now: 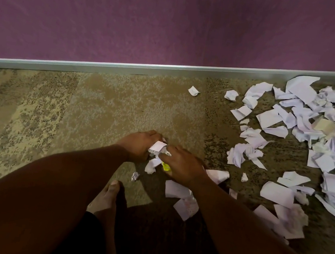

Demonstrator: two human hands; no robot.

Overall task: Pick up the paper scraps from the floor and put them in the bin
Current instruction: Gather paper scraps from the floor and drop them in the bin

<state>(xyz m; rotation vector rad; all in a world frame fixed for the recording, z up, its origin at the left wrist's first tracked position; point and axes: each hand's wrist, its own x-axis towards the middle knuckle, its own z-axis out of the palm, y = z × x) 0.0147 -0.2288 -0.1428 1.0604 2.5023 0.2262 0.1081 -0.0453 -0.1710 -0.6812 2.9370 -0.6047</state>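
Both hands are low over the floor (100,103). The left hand (138,144) and right hand (184,166) have their fingers closed on a bunch of white scraps (158,147) between them — more paper scraps (304,134) lie far to the right of the fingers.

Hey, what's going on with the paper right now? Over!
Both hands down: left hand and right hand bunching paper scraps. Big pile on carpet. Bin not in view.

Paper scraps (304,134) cut off at right edge; hands (162,154) hide some.
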